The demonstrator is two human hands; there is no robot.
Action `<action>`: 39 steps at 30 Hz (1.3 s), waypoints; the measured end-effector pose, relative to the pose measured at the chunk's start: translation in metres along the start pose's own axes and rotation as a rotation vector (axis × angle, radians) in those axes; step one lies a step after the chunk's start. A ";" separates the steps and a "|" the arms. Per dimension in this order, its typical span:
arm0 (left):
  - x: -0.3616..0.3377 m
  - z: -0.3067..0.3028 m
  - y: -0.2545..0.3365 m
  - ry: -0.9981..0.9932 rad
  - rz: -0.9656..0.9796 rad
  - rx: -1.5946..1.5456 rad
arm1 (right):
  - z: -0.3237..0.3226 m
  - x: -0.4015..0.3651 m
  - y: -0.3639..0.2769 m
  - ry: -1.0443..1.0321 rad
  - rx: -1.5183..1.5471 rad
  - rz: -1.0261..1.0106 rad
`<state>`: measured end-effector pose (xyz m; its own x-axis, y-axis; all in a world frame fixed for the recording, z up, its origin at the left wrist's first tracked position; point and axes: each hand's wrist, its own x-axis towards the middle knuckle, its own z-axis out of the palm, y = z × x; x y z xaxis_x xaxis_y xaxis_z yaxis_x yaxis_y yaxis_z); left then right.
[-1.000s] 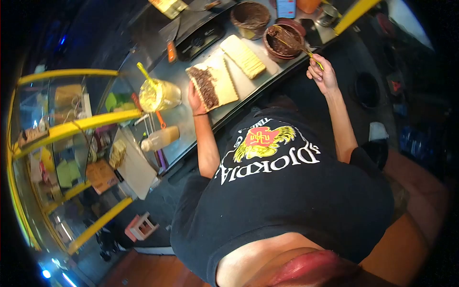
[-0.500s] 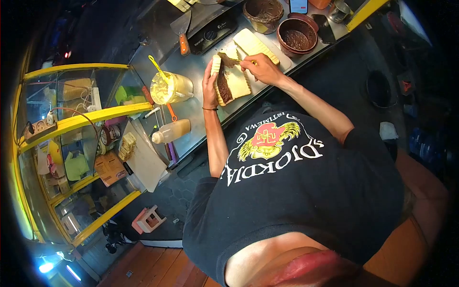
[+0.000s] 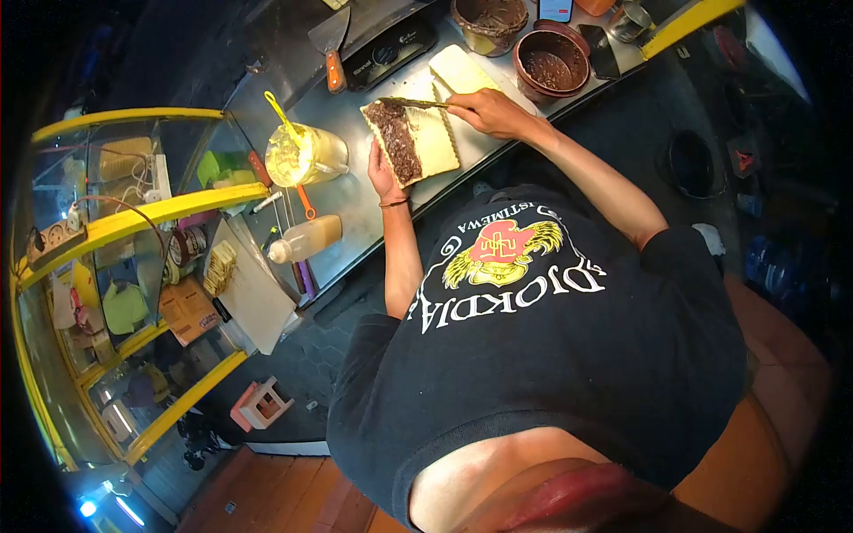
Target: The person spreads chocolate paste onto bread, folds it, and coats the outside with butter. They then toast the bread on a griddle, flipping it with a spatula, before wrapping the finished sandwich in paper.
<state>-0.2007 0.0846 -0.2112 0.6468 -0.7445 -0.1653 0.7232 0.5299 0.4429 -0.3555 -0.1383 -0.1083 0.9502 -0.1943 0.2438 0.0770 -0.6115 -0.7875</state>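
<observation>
A pale, ridged-edge slab of bread lies on the metal counter, a wide band of dark brown chocolate spread along its left part. At the slab's lower left edge, my left hand supports it, with some fingers hidden behind the bread. My right hand grips the handle of a spreading knife. The knife's brown-coated blade lies across the top of the spread, near the slab's upper left corner. Just behind my right hand rests another pale bread slab.
Left of the bread stand a tub of pale yellow cream and a squeeze bottle. Behind are a scraper and a black stove. Brown-smeared pots and a phone sit at the right. A yellow-framed glass case is at far left.
The bread's left edge, raised in my left hand before, now lies lower and flatter. My left hand has slid down that edge. The knife has moved left across the top of the spread.
</observation>
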 end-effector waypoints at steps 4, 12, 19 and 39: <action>-0.004 0.012 -0.003 -0.055 -0.074 -0.078 | -0.018 0.002 -0.022 -0.319 -0.227 -0.068; -0.021 0.015 -0.005 0.003 0.028 -0.042 | -0.048 0.032 -0.014 -0.341 -0.180 -0.054; -0.027 0.023 -0.009 0.065 0.023 -0.052 | -0.042 0.040 -0.034 -0.673 -0.162 0.002; -0.028 0.020 -0.009 0.133 -0.014 -0.100 | -0.031 -0.020 0.007 -0.448 0.538 0.414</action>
<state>-0.2300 0.0928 -0.1929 0.6582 -0.6953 -0.2886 0.7484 0.5626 0.3513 -0.3835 -0.1622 -0.1010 0.9554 0.0715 -0.2865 -0.2806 -0.0829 -0.9562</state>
